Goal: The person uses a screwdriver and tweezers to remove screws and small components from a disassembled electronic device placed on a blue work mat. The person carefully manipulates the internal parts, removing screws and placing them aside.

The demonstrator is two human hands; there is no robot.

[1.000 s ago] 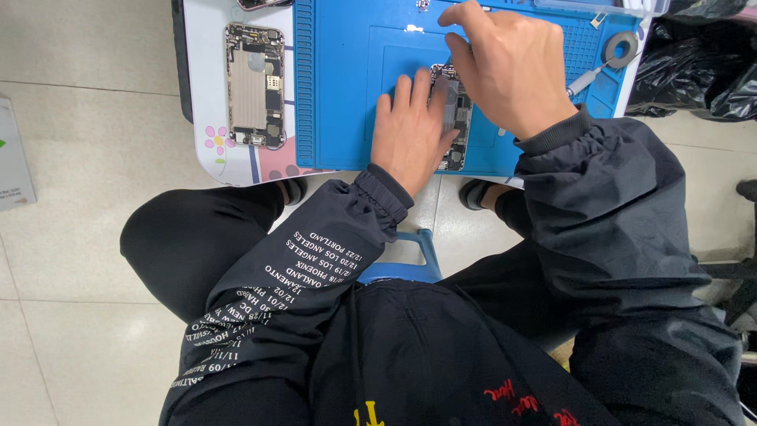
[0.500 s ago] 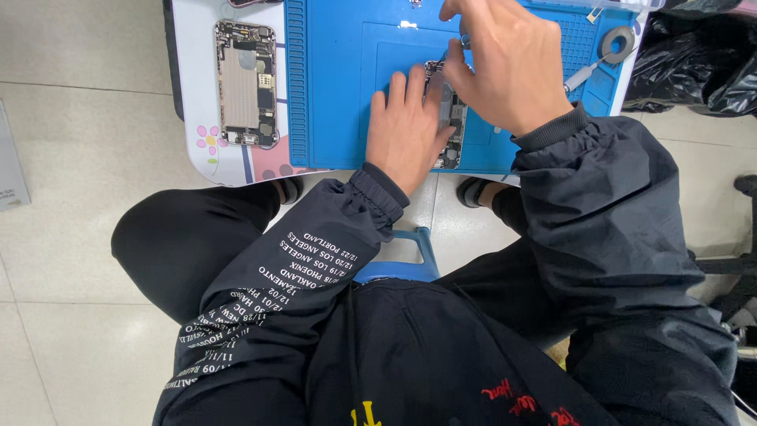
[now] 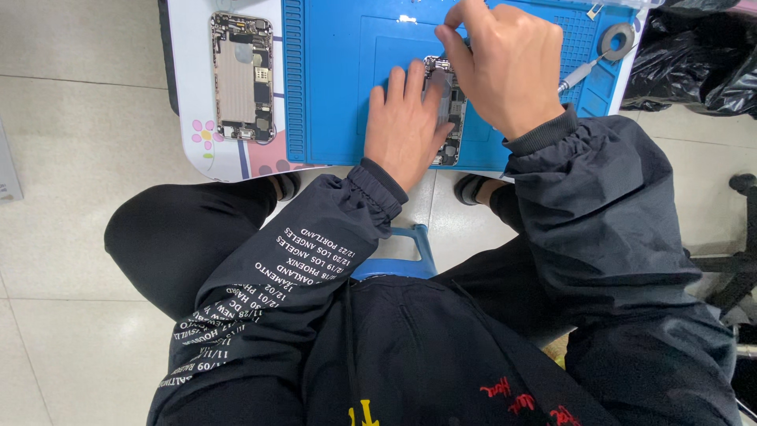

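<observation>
free: bare blue mat (image 3: 339, 95) left of left hand (image 3: 406, 126) | blocked: right hand (image 3: 505, 67) over opened phone (image 3: 448, 118); screwdriver (image 3: 579, 75), tape roll (image 3: 617, 39) right

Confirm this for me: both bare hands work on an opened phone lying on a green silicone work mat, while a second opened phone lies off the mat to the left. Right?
Not quite: the head view shows the silicone work mat is blue, not green. The rest holds: the left hand and right hand are on the opened phone on the mat, and the second opened phone lies on the white table to the mat's left.
</observation>
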